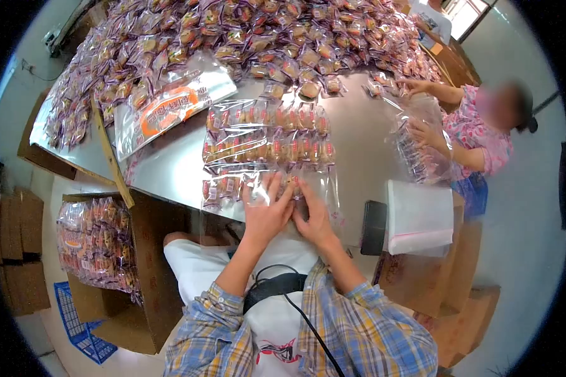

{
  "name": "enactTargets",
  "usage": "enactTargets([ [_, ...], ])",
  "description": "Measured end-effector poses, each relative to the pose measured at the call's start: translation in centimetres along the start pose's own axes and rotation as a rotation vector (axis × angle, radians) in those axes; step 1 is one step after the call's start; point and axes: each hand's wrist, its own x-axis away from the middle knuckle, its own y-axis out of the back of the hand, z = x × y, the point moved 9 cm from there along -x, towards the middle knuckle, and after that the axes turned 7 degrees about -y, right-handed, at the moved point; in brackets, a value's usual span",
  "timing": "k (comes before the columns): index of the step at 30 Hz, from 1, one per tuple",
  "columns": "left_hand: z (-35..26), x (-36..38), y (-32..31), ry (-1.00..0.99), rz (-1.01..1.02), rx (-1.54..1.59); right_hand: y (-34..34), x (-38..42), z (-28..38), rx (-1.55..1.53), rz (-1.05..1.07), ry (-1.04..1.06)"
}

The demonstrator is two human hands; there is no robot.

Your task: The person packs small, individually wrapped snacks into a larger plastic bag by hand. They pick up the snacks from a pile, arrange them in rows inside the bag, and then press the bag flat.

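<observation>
A large clear bag (269,134) lies flat on the metal table, with small wrapped cakes inside in three rows. My left hand (267,210) rests on the lower row with its fingers spread. Close beside it, my right hand (311,213) lies on the bag's near part, fingers apart and thumb near my left hand. Both palms face down on the plastic, and neither hand is closed around anything. The bag's near end extends toward the table edge under my hands.
A big heap of wrapped cakes (245,31) covers the far side. Printed bags (170,110) lie left; a phone (374,227) and a stack of clear bags (419,217) lie right. A co-worker (478,135) handles another bag. An open carton (151,270) holds filled bags.
</observation>
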Motion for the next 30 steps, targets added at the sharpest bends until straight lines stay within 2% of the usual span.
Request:
enactTargets([
  [1,0.0,0.2,-0.2,-0.009,-0.024,-0.029,-0.1,0.3,0.1,-0.007,0.037,-0.036],
  [2,0.0,0.7,-1.0,-0.002,-0.029,-0.076,-0.1,0.6,0.6,0.035,0.047,0.017],
  [5,0.2,1.0,-1.2,0.006,-0.108,-0.033,-1.1,2.6,-0.1,0.099,-0.005,-0.102],
  [6,0.2,1.0,-1.2,0.011,-0.131,-0.025,0.5,2.6,2.7,0.119,-0.167,0.029],
  [9,0.7,1.7,-2.0,0.002,-0.155,-0.055,2.4,3.5,6.9,-0.085,-0.031,0.392],
  [10,0.9,1.8,-2.3,0.049,-0.096,0.014,4.0,2.7,8.9,-0.135,-0.065,0.473],
  [12,0.6,1.4,-1.7,0.028,-0.135,-0.011,7.7,-0.2,9.7,-0.114,-0.223,0.593],
  [13,0.4,1.3,-1.4,0.013,-0.152,-0.024,9.7,-3.4,8.8,-0.086,-0.328,0.468],
  [14,0.3,1.2,-1.3,0.014,-0.148,-0.021,10.7,-7.3,6.4,-0.131,-0.361,0.213],
  [16,0.2,1.2,-1.3,0.006,-0.147,-0.033,11.3,-15.0,1.7,0.046,-0.371,-0.018],
  [18,0.2,1.1,-1.4,0.012,-0.153,-0.037,10.3,-22.5,-4.4,0.078,-0.228,0.005],
  [20,0.0,0.9,-1.3,-0.002,-0.169,-0.035,9.2,-27.7,-7.9,0.285,-0.136,0.012],
  [24,-0.1,1.1,-1.7,-0.013,-0.182,-0.072,6.6,-33.2,-10.3,0.756,0.028,-0.042],
  [28,0.1,1.0,-1.9,-0.008,-0.158,-0.074,4.0,-37.4,-14.3,0.830,0.217,-0.139],
  [30,0.0,1.1,-1.9,0.005,-0.155,-0.053,3.1,-38.5,-15.1,0.840,0.226,-0.186],
])
